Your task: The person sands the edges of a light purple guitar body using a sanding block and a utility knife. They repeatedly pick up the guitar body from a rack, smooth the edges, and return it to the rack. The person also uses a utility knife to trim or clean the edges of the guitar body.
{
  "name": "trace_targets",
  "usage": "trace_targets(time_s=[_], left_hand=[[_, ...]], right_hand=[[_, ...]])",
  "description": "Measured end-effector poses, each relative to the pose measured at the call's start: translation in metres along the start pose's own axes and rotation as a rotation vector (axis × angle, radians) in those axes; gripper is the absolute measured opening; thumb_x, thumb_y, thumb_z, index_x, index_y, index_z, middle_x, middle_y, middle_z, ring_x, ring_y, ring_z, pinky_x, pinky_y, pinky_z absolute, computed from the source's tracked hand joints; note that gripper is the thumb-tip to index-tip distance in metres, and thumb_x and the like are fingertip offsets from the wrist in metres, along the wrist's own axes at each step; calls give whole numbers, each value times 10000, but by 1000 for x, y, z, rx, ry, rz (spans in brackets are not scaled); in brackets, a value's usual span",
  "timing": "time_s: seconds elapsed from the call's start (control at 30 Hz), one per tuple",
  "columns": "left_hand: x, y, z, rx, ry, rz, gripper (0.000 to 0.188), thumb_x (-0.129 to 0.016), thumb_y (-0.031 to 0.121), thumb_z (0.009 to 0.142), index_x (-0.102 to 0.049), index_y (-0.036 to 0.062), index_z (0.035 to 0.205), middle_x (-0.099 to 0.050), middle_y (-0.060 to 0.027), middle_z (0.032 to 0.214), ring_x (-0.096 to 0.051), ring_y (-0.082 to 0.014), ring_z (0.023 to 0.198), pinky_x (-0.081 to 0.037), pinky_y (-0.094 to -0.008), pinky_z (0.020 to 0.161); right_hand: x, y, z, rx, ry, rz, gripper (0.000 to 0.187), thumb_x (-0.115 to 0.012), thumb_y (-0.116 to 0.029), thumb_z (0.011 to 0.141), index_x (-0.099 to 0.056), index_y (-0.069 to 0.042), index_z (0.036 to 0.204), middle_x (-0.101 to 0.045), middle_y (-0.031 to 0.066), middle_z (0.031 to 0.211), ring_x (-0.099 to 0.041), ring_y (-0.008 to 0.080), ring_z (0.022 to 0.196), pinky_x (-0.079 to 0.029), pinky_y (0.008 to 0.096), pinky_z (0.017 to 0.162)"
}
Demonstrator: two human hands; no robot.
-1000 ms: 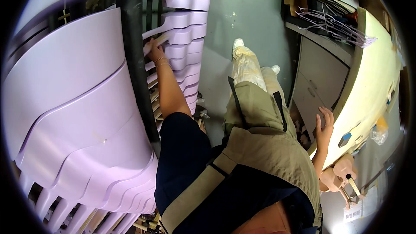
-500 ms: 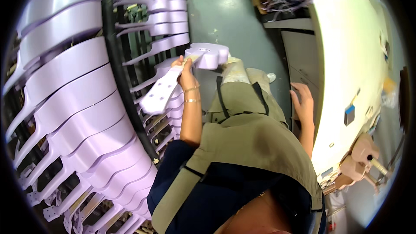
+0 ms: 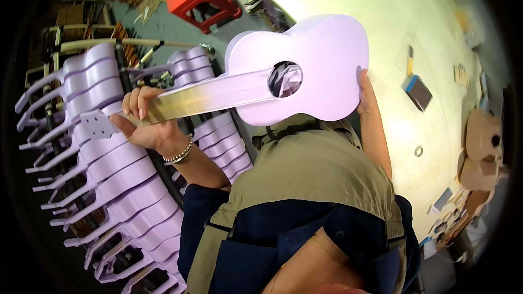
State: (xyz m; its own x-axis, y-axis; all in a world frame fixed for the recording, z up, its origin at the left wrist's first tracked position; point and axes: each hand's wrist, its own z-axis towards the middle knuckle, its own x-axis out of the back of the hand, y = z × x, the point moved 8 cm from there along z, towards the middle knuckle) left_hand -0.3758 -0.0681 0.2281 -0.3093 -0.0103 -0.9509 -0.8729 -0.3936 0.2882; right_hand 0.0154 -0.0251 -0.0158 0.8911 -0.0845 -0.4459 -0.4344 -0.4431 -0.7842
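Observation:
A lilac-painted ukulele (image 3: pixel 329 43) without strings lies across the space before me, its front facing up. My left hand (image 3: pixel 150 117) wraps its neck close to the headstock (image 3: pixel 97 125), which has several small holes. At the other end, my right hand (image 3: pixel 366 93) grips the rounded bottom edge of the body; part of its fingers is hidden underneath. Crumpled lilac-stained strips (image 3: pixel 286 80) fill the round sound hole. Along the fingerboard (image 3: pixel 188 102) runs a masking strip, yellowish toward the headstock and lilac toward the body.
Racks of stacked lilac ukuleles (image 3: pixel 128 185) stand close at my left. On my right is a pale worktable (image 3: pixel 403 147) with a dark-and-blue block (image 3: pixel 418 93) and a tape ring (image 3: pixel 418 151). A red stool (image 3: pixel 199 0) stands ahead; unpainted ukulele bodies (image 3: pixel 482 136) are far right.
The ukulele has come up from beside the rack toward the table, and its front now shows. My right hand, free before, has taken hold of the body. My view has turned right.

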Motion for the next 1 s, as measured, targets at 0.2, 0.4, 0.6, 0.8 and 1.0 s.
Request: trace_targets(time_s=[0.2, 0.4, 0.6, 0.8, 1.0], left_hand=[[-36, -130, 5, 88, -160, 209, 387, -544, 421, 859, -510, 46, 945, -570, -83, 836, -559, -213, 834, -351, -438, 994], [-18, -238, -10, 91, -110, 856, 416, -421, 353, 935, -376, 34, 1198, -519, -196, 1150, -455, -352, 1158, -317, -498, 1021], [1, -267, 25, 265, -91, 763, 421, -432, 354, 932, -348, 35, 1195, -530, -188, 1135, -486, -294, 1107, -382, -442, 965], [0, -278, 53, 325, -92, 761, 390, -436, 310, 934, -354, 28, 1192, -510, -170, 1134, -487, -300, 1110, -401, -477, 952], [-3, -292, 69, 478, -170, 763, 384, -447, 276, 930, -377, -1, 1187, -487, -184, 1169, -467, -315, 1132, -391, -477, 961]], right_hand=[[64, -33, -31, 35, 196, 294, 672, -412, -506, 900, -309, -4, 1336, -433, 142, 1294, -450, 247, 1161, -400, 353, 945], [94, -50, -52, 214, 305, 427, 722, -284, -577, 901, -321, 3, 1329, -432, 134, 1300, -452, 244, 1161, -383, 351, 961], [89, -61, -67, 279, 430, 513, 845, -154, -662, 861, -275, 14, 1353, -397, 134, 1336, -400, 238, 1212, -322, 341, 1010], [75, -68, -73, 369, 465, 471, 889, -91, -691, 835, -249, 0, 1371, -365, 134, 1359, -370, 232, 1236, -302, 347, 1024], [62, -79, -82, 348, 534, 411, 941, -58, -705, 819, -209, 43, 1368, -341, 188, 1368, -361, 285, 1252, -330, 380, 1014]])
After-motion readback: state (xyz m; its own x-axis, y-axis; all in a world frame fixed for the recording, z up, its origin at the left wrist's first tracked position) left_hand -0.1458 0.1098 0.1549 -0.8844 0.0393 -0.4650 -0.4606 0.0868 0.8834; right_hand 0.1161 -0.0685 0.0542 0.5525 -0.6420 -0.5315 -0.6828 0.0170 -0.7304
